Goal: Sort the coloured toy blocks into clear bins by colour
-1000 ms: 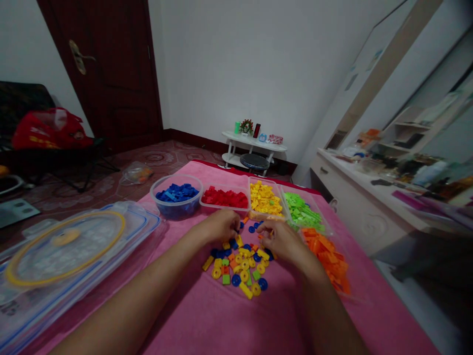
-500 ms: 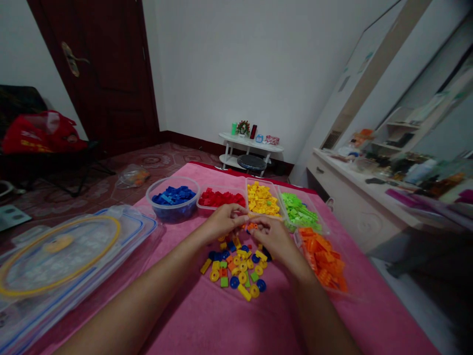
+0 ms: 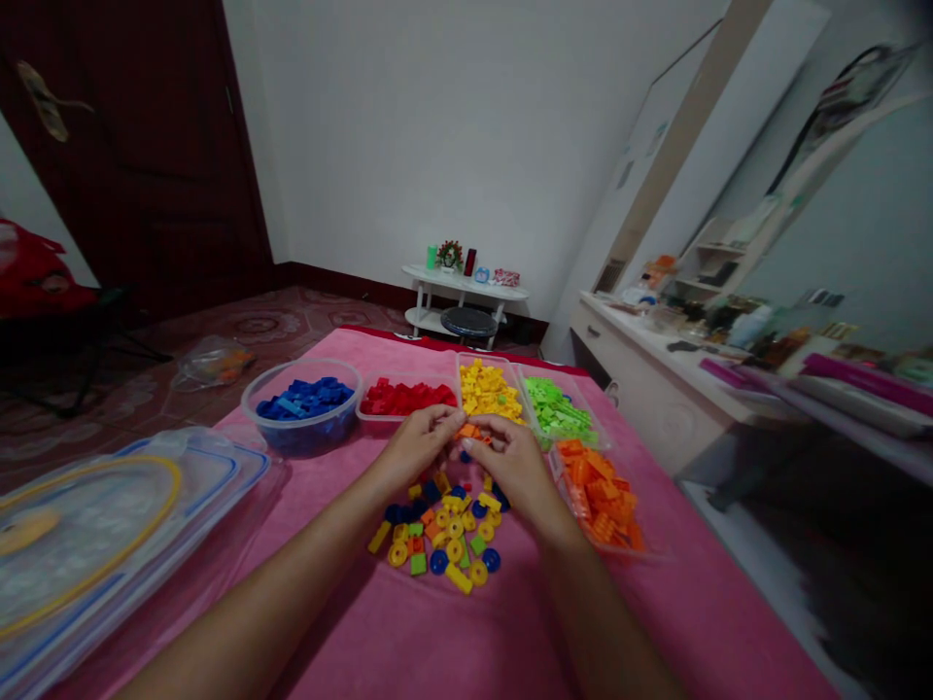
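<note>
My left hand (image 3: 417, 444) and my right hand (image 3: 510, 462) meet above a heap of loose mixed-colour plastic pieces (image 3: 446, 530) on a pink cloth (image 3: 452, 632). Both hands pinch a small orange piece (image 3: 470, 432) between their fingertips. Behind the hands stands a row of sorted pieces: a round tub of blue ones (image 3: 301, 404), a tray of red ones (image 3: 403, 397), a tray of yellow ones (image 3: 487, 388), a tray of green ones (image 3: 556, 409). A tray of orange pieces (image 3: 602, 494) lies just right of my right hand.
Clear container lids (image 3: 94, 515), one with a yellow ring, lie stacked at the left on the cloth. A small white table (image 3: 464, 292) with a dark stool stands by the far wall. A cluttered dresser (image 3: 656, 369) runs along the right. A dark door is at the left.
Both hands rose from the loose heap and came together on a small orange piece. The camera view swung to the right.
</note>
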### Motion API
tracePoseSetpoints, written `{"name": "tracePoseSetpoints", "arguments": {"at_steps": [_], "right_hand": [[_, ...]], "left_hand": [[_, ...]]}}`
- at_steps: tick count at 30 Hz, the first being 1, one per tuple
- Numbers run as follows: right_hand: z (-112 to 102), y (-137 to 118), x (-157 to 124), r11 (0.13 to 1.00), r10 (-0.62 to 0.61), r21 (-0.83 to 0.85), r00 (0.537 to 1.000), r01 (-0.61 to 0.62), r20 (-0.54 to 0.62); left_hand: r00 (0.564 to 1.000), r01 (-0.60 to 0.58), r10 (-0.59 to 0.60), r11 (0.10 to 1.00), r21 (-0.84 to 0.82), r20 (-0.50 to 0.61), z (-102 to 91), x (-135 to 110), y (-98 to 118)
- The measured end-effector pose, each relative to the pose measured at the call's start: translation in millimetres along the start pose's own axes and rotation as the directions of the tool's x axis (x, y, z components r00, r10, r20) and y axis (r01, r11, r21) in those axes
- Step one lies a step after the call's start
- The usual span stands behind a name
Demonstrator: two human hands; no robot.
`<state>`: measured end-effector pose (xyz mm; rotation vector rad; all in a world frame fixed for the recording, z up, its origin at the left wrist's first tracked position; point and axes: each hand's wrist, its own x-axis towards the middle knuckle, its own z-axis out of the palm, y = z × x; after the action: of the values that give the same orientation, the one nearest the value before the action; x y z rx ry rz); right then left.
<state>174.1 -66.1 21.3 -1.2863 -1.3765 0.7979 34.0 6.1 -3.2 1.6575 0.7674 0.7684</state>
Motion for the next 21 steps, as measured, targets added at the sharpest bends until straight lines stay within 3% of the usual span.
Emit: {"name": "tracePoseSetpoints", "arguments": {"at_steps": [3, 5, 9, 13, 15, 17, 21], "right_hand": [[-33.3, -11.8, -3.1, 0.984, -0.011, -0.177, 0.988, -0.016, -0.152], [-63.4, -16.5, -8.8, 0.944, -0.039, -0.329, 0.977, -0.034, -0.212], [-127.8, -11.0, -26.5, 0.717, -0.052, -0.684, 0.967, -0.139, -0.25], [-169.2, 2.7, -43.2, 0.516, -0.003, -0.836, 0.975, -0.188, -0.221], [-171.2, 4.4, -47.6, 0.442, 0.027, -0.87, 0.973, -0.217, -0.23], [-158.6, 1.8, -48.3, 0.404, 0.013, -0.89, 0.974, -0.21, -0.224], [-103.1, -2.5, -39.1, 0.521, -0.058, -0.854, 0.997, -0.005, -0.041]], "left_hand": [[0.993, -0.079, 0.094, 0.975, 0.21, -0.066, -1.7, 2.5, -9.1], [0.978, -0.158, 0.198, 0.908, 0.388, -0.065, -1.8, 4.0, -18.1], [0.95, -0.272, 0.309, 0.748, 0.606, 0.044, 3.6, 2.7, -34.7], [0.945, -0.315, 0.282, 0.645, 0.696, 0.167, 13.1, -1.9, -44.9], [0.945, -0.317, 0.265, 0.606, 0.729, 0.19, 16.7, -3.2, -48.0], [0.947, -0.311, 0.261, 0.582, 0.751, 0.189, 18.6, -3.2, -49.6], [0.953, -0.29, 0.25, 0.602, 0.743, 0.17, 16.6, -1.1, -47.0]]}}
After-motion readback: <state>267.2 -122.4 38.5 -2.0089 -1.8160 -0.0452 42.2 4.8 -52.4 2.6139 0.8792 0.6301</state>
